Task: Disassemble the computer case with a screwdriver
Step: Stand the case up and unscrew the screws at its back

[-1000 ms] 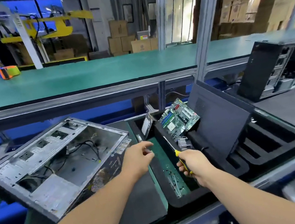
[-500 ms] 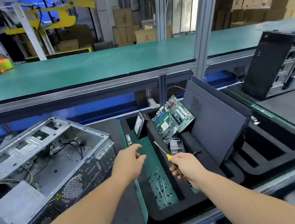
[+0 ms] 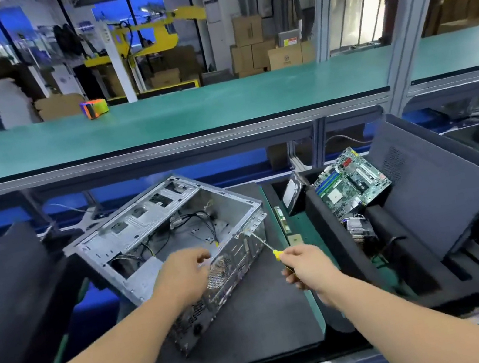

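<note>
On black mat: computer case (image 3: 178,240) | left hand (image 3: 182,279) open on it | right hand (image 3: 306,265) grips screwdriver (image 3: 267,248)

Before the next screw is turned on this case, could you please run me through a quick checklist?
1. Screwdriver gripped in right hand: ok.
2. Tip at the computer case near right corner: ok.
3. Tip seated in a screw head: cannot tell, too small.
4. Left hand steadying the case's near wall: ok.
5. Case lying flat on the black mat: ok.
6. Motherboard already out, in the foam tray: ok.
</note>
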